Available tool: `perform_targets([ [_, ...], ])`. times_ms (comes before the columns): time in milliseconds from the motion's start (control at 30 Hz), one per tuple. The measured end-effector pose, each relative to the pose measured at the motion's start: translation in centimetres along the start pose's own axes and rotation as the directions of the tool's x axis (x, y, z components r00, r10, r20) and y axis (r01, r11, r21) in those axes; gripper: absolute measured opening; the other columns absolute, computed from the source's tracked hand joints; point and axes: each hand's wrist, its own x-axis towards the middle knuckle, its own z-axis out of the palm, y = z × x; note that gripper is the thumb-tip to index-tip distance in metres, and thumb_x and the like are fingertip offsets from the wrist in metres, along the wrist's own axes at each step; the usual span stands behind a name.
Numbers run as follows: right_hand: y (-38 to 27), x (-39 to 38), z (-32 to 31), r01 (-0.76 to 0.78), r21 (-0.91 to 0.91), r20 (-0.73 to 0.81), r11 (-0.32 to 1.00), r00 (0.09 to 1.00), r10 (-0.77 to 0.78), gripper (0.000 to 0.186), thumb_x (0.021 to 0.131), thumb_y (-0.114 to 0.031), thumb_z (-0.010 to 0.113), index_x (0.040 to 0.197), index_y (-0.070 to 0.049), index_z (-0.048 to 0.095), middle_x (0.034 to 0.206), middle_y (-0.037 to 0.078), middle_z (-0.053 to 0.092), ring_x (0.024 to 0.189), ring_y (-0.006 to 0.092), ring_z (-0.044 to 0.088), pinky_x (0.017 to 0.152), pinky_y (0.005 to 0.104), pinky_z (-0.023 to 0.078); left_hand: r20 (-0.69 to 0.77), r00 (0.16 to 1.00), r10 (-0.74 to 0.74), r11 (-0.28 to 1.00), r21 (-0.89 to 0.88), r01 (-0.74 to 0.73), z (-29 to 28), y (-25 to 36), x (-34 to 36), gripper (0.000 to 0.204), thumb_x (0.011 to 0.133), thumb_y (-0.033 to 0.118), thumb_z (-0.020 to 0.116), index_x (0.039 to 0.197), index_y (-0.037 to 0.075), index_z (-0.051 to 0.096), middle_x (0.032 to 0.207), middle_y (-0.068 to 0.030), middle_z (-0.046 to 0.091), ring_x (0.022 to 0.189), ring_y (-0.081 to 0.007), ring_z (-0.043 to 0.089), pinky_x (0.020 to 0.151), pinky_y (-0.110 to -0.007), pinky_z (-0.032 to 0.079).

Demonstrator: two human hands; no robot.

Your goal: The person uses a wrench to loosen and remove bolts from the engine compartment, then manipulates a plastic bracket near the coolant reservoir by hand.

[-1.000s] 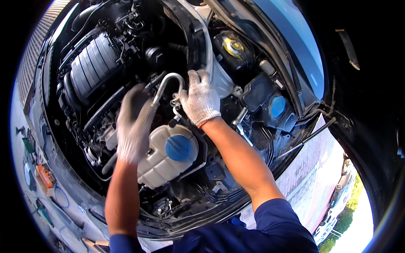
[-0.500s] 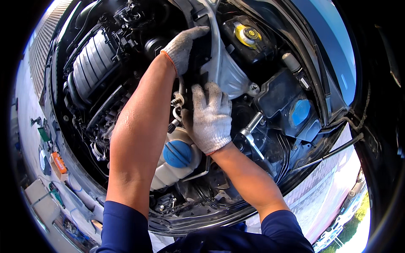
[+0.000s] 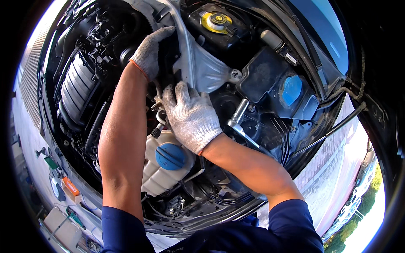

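Observation:
Both my hands wear pale knitted gloves and reach into a car's engine bay. My left hand (image 3: 148, 52) is at the left edge of a dark panel (image 3: 170, 52) beside a grey metal brace (image 3: 206, 69). One finger stretches along the panel's top; the others bend out of sight at its edge. Near the panel's lower end lies my right hand (image 3: 190, 116), back up, fingers apart and reaching forward, its thumb mostly hidden. A metal hose fitting (image 3: 160, 116) is just left of it. Below sits a whitish reservoir (image 3: 158, 183) with a blue cap (image 3: 170, 156).
A ratchet with a socket (image 3: 240, 116) rests to the right, near a black box (image 3: 263, 76) with a blue lid (image 3: 292, 86). A yellow-marked cap (image 3: 216, 21) is at the back. Left stands the ribbed engine cover (image 3: 77, 88); an orange box (image 3: 70, 186) is outside the bay.
The view has shifted, so the engine bay sits further left. My right hand has turned slightly leftward, closer to the hose fitting. My left hand stays by the panel.

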Motion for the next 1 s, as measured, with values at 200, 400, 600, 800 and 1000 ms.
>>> perform_targets([
  [200, 0.0, -0.1, 0.6, 0.012, 0.010, -0.064, 1.000, 0.998, -0.011, 0.050, 0.092, -0.021, 0.064, 0.138, -0.002, 0.056, 0.128, 0.021, 0.055, 0.104, 0.0301, 0.067, 0.086, 0.0472, 0.054, 0.036, 0.999, -0.009, 1.000, -0.005, 0.009, -0.6, 0.0, 0.2, 0.023, 0.096, 0.028, 0.072, 0.108, 0.008, 0.073, 0.093, -0.0045, 0.073, 0.080, -0.0176, 0.067, 0.074, -0.032, 0.058],
  [400, -0.1, -0.3, 0.7, 0.016, -0.020, -0.101, 1.000, 0.995, -0.017, 0.050, 0.092, -0.021, 0.063, 0.138, -0.003, 0.057, 0.128, 0.020, 0.056, 0.101, 0.0296, 0.067, 0.084, 0.0464, 0.054, 0.007, 1.000, 0.019, 0.999, -0.032, -0.018, -0.1, -0.3, 0.0, 0.022, 0.098, 0.026, 0.069, 0.111, 0.008, 0.073, 0.094, -0.0041, 0.074, 0.080, -0.0165, 0.068, 0.073, -0.030, 0.058],
  [600, -0.2, -0.3, 0.7, 0.011, -0.041, -0.090, 0.999, 0.996, -0.014, 0.052, 0.092, -0.021, 0.063, 0.140, -0.002, 0.056, 0.131, 0.022, 0.056, 0.101, 0.0303, 0.067, 0.084, 0.0474, 0.054, -0.005, 1.000, -0.008, 1.000, -0.012, 0.008, 0.2, 0.0, -0.2, 0.025, 0.100, 0.028, 0.068, 0.115, 0.009, 0.073, 0.099, -0.0043, 0.075, 0.082, -0.0155, 0.069, 0.073, -0.029, 0.058],
  [800, -0.5, -0.2, 0.8, -0.004, -0.054, -0.077, 0.999, 0.997, 0.000, 0.054, 0.093, -0.022, 0.063, 0.142, -0.002, 0.054, 0.134, 0.024, 0.054, 0.105, 0.0317, 0.067, 0.086, 0.0483, 0.054, 0.019, 0.999, -0.034, 0.999, 0.001, 0.034, 0.0, 0.3, -0.6, 0.029, 0.101, 0.033, 0.068, 0.117, 0.010, 0.073, 0.101, -0.0034, 0.075, 0.084, -0.0150, 0.068, 0.076, -0.030, 0.058],
  [1000, -0.6, -0.2, 0.4, 0.002, -0.061, -0.044, 0.998, 0.999, -0.004, 0.052, 0.093, -0.021, 0.063, 0.141, -0.002, 0.055, 0.133, 0.024, 0.054, 0.106, 0.0319, 0.067, 0.088, 0.0484, 0.054, 0.000, 0.999, -0.042, 0.998, 0.039, 0.042, -0.1, 0.3, -0.8, 0.034, 0.100, 0.038, 0.068, 0.119, 0.011, 0.072, 0.106, -0.0028, 0.074, 0.089, -0.0153, 0.067, 0.081, -0.034, 0.057],
])
